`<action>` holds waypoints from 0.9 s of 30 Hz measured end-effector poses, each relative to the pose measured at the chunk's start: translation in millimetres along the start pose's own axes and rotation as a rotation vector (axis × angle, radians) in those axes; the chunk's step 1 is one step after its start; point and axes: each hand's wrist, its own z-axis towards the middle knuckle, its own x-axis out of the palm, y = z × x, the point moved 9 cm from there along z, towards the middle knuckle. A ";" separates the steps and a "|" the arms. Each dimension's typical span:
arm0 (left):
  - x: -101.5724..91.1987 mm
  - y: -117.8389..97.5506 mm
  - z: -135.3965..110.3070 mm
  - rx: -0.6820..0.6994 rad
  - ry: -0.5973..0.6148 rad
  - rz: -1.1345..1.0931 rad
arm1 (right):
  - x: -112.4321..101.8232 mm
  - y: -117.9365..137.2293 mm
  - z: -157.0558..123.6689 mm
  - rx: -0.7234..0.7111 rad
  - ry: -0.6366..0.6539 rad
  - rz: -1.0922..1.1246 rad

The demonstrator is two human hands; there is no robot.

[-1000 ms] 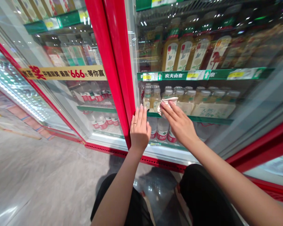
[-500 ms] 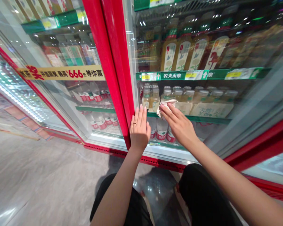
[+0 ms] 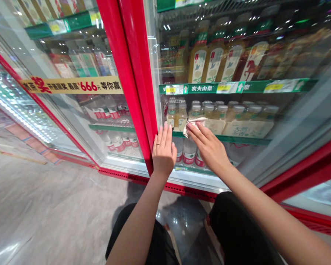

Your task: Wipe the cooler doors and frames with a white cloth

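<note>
My left hand [image 3: 164, 150] lies flat, fingers stretched upward, against the edge of the glass door [image 3: 179, 48] beside its red frame [image 3: 143, 92]. A ring shows on one finger. My right hand [image 3: 208, 143] presses a crumpled whitish cloth [image 3: 193, 123] to the same door, a little to the right of my left hand. Part of the cloth is hidden under the fingers. Behind the glass, small bottles [image 3: 209, 114] stand on the shelf at the cloth's height, and water bottles with red labels [image 3: 188, 152] stand below.
Taller tea bottles [image 3: 198, 62] line the shelf above, over a green price rail [image 3: 231, 87]. At left is a neighbouring glass door with a yellow printed strip [image 3: 77, 85]. Grey shiny floor [image 3: 57, 206] lies below, and my bent knees [image 3: 237, 228] are close to the fridge base.
Almost nothing differs. Both hands and the cloth stay at the same places on the glass.
</note>
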 end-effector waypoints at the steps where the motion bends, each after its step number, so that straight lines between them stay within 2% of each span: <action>1: -0.3 0.0 0.2 -0.001 0.001 0.001 | -0.9 -0.2 3.0 0.003 -0.009 0.006; 6: 1.1 0.3 1.1 -0.011 0.018 -0.003 | 2.0 2.8 13.6 0.009 0.020 0.091; 9: 2.7 1.4 0.8 -0.022 0.039 -0.011 | 2.0 3.2 5.7 -0.004 0.035 0.073; 14: 1.3 1.6 0.3 -0.018 0.045 -0.009 | -5.2 -1.5 -7.0 -0.015 -0.022 -0.010; 17: 0.5 1.0 0.5 -0.013 0.037 0.000 | -5.2 -3.8 -0.3 0.016 -0.025 -0.011; 21: 1.3 0.7 0.7 -0.014 0.027 0.001 | -1.0 2.9 9.4 -0.017 -0.011 0.004; 27: 2.7 0.5 0.7 -0.017 0.038 -0.006 | -1.6 0.7 -6.8 -0.028 -0.006 0.000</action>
